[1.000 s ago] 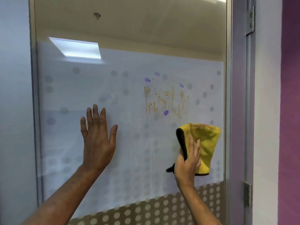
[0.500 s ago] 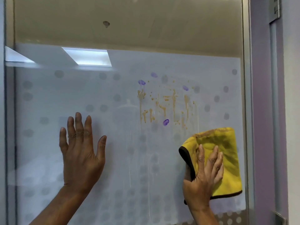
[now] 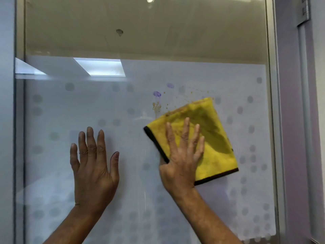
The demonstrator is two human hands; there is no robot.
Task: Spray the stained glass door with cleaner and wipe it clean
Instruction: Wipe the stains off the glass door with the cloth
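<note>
- Your left hand (image 3: 93, 166) is flat on the glass door (image 3: 52, 155), fingers spread, holding nothing.
- Just right of it, your right hand (image 3: 182, 155) has its fingers fanned out, palm pressing a folded yellow cloth (image 3: 216, 138) onto the frosted, dotted part of the pane.
- Above the cloth's upper left corner you've got purple blobs (image 3: 157, 93) and brownish drips (image 3: 156, 106), with fine brown specks scattered along its top edge.
- Metal door frame (image 3: 271, 120) runs down just right of the cloth.

No legible text, label or number anywhere.
</note>
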